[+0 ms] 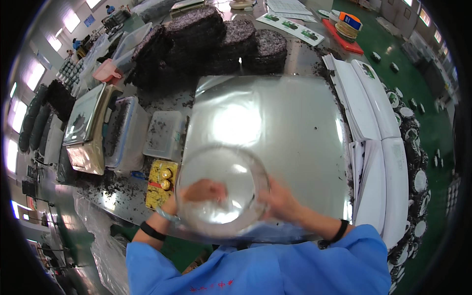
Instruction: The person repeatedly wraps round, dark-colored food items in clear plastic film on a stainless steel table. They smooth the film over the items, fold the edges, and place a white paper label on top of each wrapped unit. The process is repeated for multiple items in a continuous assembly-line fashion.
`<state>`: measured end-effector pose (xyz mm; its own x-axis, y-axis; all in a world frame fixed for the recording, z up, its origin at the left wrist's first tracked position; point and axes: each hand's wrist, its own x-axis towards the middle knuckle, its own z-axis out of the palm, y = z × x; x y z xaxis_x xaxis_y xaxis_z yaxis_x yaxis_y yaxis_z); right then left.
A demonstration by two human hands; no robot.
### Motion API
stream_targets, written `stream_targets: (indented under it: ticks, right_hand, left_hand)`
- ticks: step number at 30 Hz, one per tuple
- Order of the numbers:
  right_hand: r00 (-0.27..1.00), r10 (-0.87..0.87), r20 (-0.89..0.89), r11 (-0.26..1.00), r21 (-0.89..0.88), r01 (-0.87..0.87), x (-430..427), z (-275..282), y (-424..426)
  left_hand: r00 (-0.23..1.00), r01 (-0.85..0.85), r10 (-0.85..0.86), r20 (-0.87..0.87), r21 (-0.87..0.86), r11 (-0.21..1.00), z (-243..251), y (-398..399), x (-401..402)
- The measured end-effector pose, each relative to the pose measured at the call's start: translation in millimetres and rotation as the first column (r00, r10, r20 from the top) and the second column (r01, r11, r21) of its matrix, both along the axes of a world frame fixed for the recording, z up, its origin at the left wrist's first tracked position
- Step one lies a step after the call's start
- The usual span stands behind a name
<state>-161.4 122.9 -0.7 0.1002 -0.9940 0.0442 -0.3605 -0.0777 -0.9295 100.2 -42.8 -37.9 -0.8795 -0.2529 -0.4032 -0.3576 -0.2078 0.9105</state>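
Note:
A round, clear vessel or ring (221, 162), blurred by motion, is at the front of a stack of shiny clear film sheets (295, 129). My right hand (279, 201) grips its right-hand rim, fingers partly blurred. My left hand (204, 191) shows at its left side with curled fingers, seen within the clear outline. Whether those fingers hold the wall or sit inside the vessel cannot be told. Left of it lies a yellow box (162, 184) with two gold-coloured round pieces on top.
Stacked dark dried seaweed discs (267, 49) stand at the back. A weighing scale (86, 121), a clear plastic bin (127, 136) and a lidded container (164, 132) occupy the left. White paper stacks (372, 99) line the right edge. Dark flakes litter the metal table (118, 199).

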Motion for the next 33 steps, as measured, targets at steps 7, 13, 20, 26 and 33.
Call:
stream_targets:
  ticks: [7,13,20,26,33]
  right_hand:
    - [0.944,-0.069,-0.323,0.989,-0.147,0.022,-11.3,-16.5,55.9]
    - [0.901,-0.345,-0.264,0.938,-0.058,0.342,-57.1,-27.3,-17.2]
    - [0.449,-0.241,-0.860,0.964,-0.161,0.209,-30.4,-94.4,55.3]
    - [0.978,0.188,0.090,0.959,0.196,-0.203,-51.6,62.3,71.7]
    - [0.401,0.533,-0.745,0.649,0.664,0.371,-127.1,67.5,-36.0]
  left_hand:
    - [0.968,-0.023,0.012,-0.252,-0.038,0.999,114.3,-41.1,-31.7]
    - [0.958,0.268,-0.235,0.162,-0.225,0.937,85.8,-10.5,-32.2]
    - [0.909,0.408,-0.337,0.246,-0.359,0.840,24.7,7.1,-29.0]
    - [0.890,0.432,-0.439,0.124,-0.538,0.724,4.3,12.8,-20.6]
    - [0.969,0.011,-0.134,-0.210,-0.499,0.866,-18.3,51.4,14.8]
